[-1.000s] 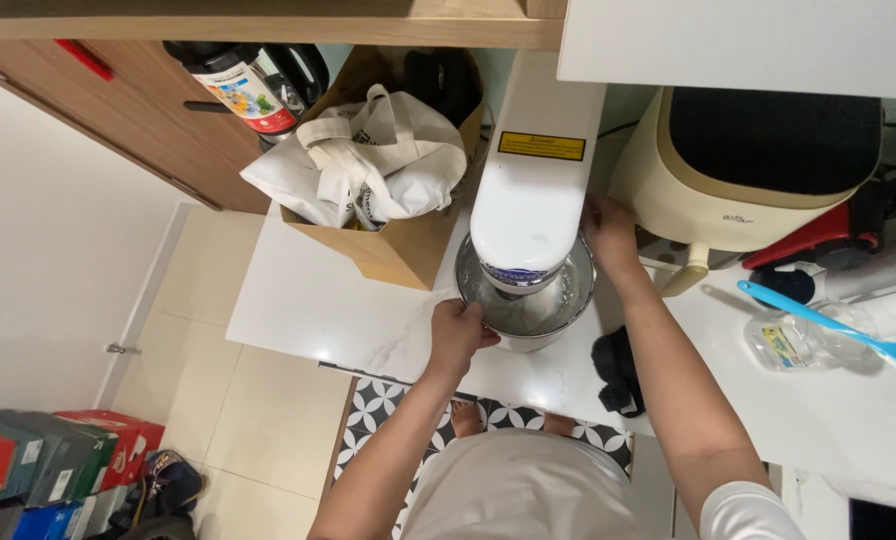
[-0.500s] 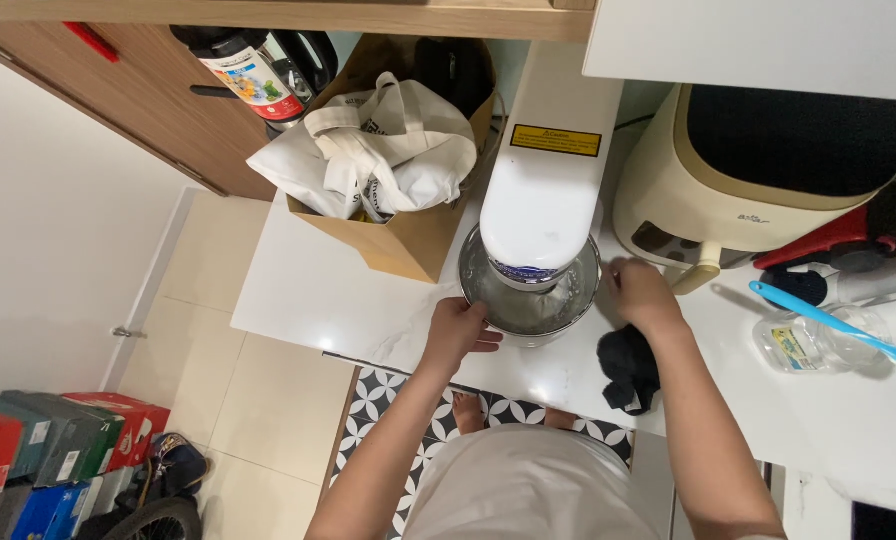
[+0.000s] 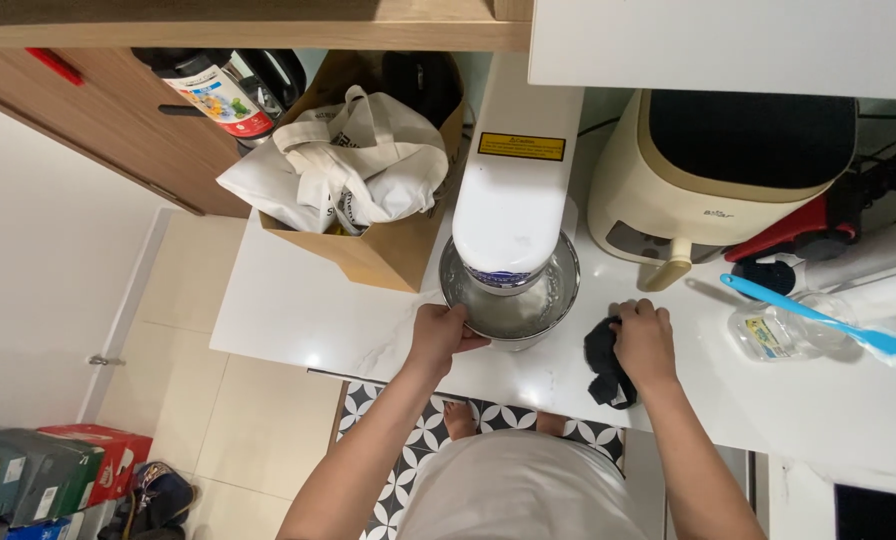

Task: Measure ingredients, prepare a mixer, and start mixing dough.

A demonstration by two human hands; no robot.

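Gripping the steel bowl (image 3: 513, 305) (yellow rectangular label above), left hand (image 3: 438, 335); right hand (image 3: 646, 340) clutches a black cloth (image 3: 600, 360).

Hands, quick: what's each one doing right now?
Left hand: closed on the rim of the steel mixer bowl.
Right hand: resting on the black cloth on the counter; grip cannot be told.

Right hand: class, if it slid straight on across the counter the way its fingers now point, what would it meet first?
The right hand points away from the person; probably the cream appliance, its handle first.
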